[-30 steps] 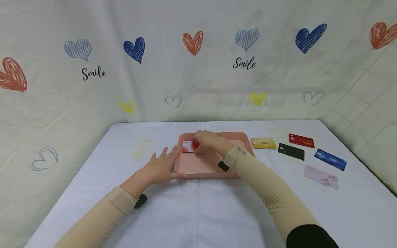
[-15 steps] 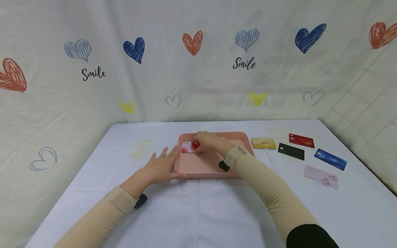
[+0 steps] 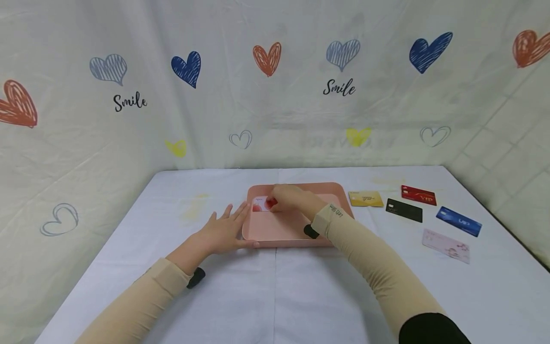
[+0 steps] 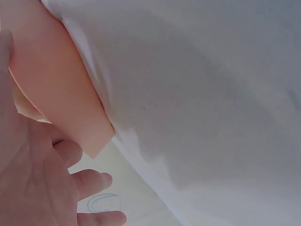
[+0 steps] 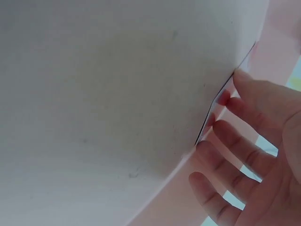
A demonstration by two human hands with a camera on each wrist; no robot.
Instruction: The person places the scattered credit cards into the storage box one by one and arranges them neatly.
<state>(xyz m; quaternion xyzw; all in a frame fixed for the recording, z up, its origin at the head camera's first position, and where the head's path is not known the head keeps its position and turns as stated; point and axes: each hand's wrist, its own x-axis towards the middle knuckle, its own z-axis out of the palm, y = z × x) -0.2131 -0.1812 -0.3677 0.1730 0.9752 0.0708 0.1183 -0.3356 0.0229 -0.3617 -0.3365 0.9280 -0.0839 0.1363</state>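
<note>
My right hand (image 3: 288, 198) is inside a shallow pink tray (image 3: 279, 230), over a white card with red print (image 3: 259, 204) near the tray's back left corner. In the right wrist view, its thumb and fingers meet the edges of the card (image 5: 207, 122), which appears slightly bent between them; part of the card is hidden by the hand in the head view. My left hand (image 3: 221, 234) has its fingers spread against the tray's left side, thumb at the front corner. In the left wrist view that hand lies along the tray's pink wall (image 4: 66, 84).
Several cards lie on the white table right of the tray: gold (image 3: 365, 198), black (image 3: 404, 210), red (image 3: 418, 195), blue (image 3: 459, 221) and pale pink (image 3: 446, 245). A white cloth with printed hearts (image 3: 267, 59) hangs behind the table.
The right hand has lowered slightly over the card, and the visible red patch by its fingers looks a little different. The left hand, tray and other cards stay put.
</note>
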